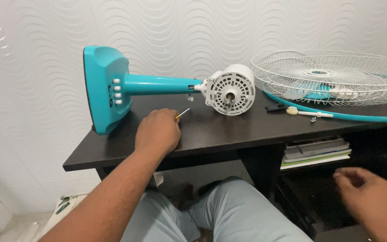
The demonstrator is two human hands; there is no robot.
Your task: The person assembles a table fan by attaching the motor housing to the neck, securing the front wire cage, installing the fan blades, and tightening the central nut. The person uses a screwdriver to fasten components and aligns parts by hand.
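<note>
Head view: left hand grips a screwdriver beside the fan motor; right hand hangs loosely curled, empty.

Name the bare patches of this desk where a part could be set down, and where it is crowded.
Free: the dark desk between the left hand and the white motor housing, along the front edge. Crowded: right end, under the wire guard, with small parts.

The single head-worn camera looks forward and down, at close range, over the dark desk toward the patterned wall at 12 o'clock (no second view exists).
</note>
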